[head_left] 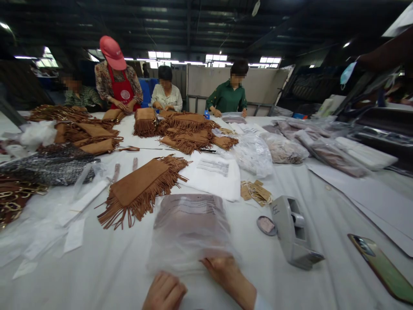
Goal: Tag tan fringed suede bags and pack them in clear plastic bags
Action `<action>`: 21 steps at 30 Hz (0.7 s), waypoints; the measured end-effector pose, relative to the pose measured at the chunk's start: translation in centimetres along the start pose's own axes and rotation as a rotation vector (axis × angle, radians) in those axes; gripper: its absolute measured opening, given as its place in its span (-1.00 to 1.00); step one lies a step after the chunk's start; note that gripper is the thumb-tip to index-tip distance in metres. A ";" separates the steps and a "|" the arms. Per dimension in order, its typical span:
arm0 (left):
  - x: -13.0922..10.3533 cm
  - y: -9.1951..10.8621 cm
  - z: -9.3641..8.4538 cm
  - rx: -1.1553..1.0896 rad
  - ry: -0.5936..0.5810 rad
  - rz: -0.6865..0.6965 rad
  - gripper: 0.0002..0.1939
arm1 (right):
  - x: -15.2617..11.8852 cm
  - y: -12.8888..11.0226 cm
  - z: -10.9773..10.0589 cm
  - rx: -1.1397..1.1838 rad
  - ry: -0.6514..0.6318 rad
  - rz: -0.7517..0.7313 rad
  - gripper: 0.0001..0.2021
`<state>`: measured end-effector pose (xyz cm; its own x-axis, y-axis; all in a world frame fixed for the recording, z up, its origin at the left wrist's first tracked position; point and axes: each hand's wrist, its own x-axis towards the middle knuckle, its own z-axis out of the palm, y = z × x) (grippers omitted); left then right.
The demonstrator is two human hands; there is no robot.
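A frosted plastic bag [193, 224] with printed lines lies flat in front of me, a brownish-mauve item showing through it. At the near edge of this bag, my right hand [227, 275] has its fingers closed on the plastic, and some fingertips are blurred behind it. My left hand [164, 292] is curled just below the bag's near left edge; whatever its fingers hold is hidden. Beyond the bag lies a brown fringed suede bag [142, 183]. Beside it is a stack of white printed plastic bags [213, 174].
To the right are a grey tape dispenser [292, 232], a small round dish [267, 225], kraft tags [256, 192] and a phone [382, 267]. Packed bags [332, 148] lie behind. Fringed brown pieces [187, 129] are piled farther back, where several co-workers work. Clear plastic [41, 232] covers the left.
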<state>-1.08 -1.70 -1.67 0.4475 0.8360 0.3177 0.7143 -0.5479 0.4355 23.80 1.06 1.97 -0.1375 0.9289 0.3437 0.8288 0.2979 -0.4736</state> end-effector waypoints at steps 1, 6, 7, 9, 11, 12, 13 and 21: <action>-0.9 -0.4 -0.4 0.036 0.178 -0.057 -0.90 | -0.9 0.3 -0.8 -0.012 0.037 -0.040 -0.75; -0.2 -3.1 -2.5 0.044 0.542 -0.455 -0.51 | -2.4 2.6 -4.0 -0.148 0.452 0.114 -0.82; 0.5 -3.5 -2.7 -0.068 0.497 -0.516 -0.59 | -2.3 3.2 -4.2 -0.127 0.423 0.167 -0.80; 1.2 -4.2 -2.8 -0.286 0.434 -0.683 -0.74 | -2.5 4.0 -4.1 -0.045 0.304 0.265 -0.77; 0.7 -4.6 -2.6 -0.390 0.438 -0.852 -0.82 | -3.7 4.6 -3.8 0.027 0.220 0.394 -0.75; 0.1 -4.8 -2.5 -0.393 0.449 -0.897 -0.81 | -4.5 4.8 -3.5 0.048 0.193 0.462 -0.75; -0.7 -4.9 -2.4 -0.379 0.456 -0.909 -0.77 | -5.5 4.9 -3.3 0.058 0.173 0.523 -0.76; -5.1 -6.0 -2.6 -0.191 0.324 -0.682 -0.58 | -9.3 4.7 -1.9 -0.064 0.164 0.530 -0.73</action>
<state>-9.03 -2.72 -3.75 -0.2577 0.9553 0.1447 0.6567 0.0634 0.7515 29.98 -6.59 -1.90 0.3887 0.9003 0.1958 0.7935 -0.2190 -0.5678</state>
